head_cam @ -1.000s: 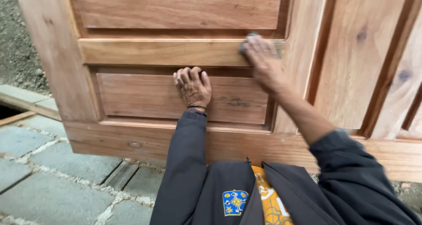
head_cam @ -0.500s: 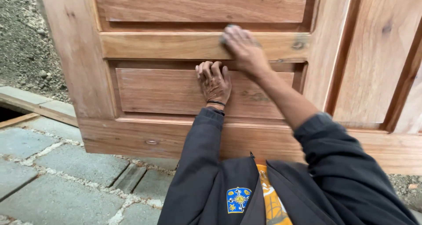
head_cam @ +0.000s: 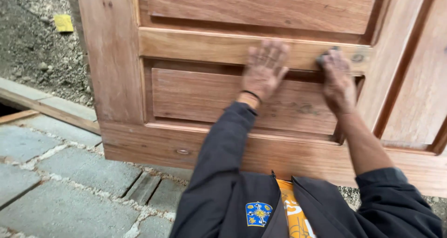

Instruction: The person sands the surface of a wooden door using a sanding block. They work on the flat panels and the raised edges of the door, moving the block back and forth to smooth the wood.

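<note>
Panelled brown wooden door (head_cam: 195,93) stands upright on its edge on grey paving stones (head_cam: 70,173), filling the upper view. Left hand (head_cam: 264,69) lies flat, fingers spread, holding nothing, across the horizontal rail and recessed panel. Right hand (head_cam: 336,77) presses a small dark sanding pad (head_cam: 322,59), clenched under the fingertips, against the same rail; yellow scrap (head_cam: 63,23) on gravel far left

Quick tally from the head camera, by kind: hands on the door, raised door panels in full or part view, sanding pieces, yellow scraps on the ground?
Hands: 2, the left hand and the right hand
Raised panels: 2, lower panel and upper panel
Dark sanding piece: 1
Yellow scrap: 1
Total: 6
</note>
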